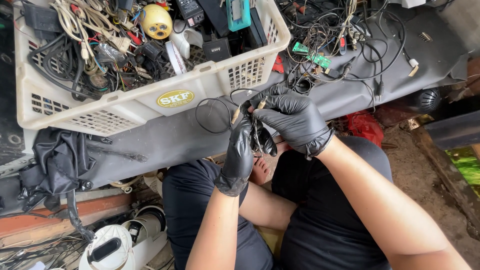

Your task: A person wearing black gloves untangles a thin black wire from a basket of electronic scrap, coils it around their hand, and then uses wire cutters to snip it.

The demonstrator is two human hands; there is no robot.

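Both black-gloved hands meet over the person's lap, just off the grey mat's edge. The right hand pinches a thin black cable near its gold plugs, apparently to steady them, while the left hand has its fingers closed around a small tool, seemingly cutters. The white crate of tangled cords sits close, within reach.

Both black-gloved hands together before the knees, left hand below right hand (fingers pinched).
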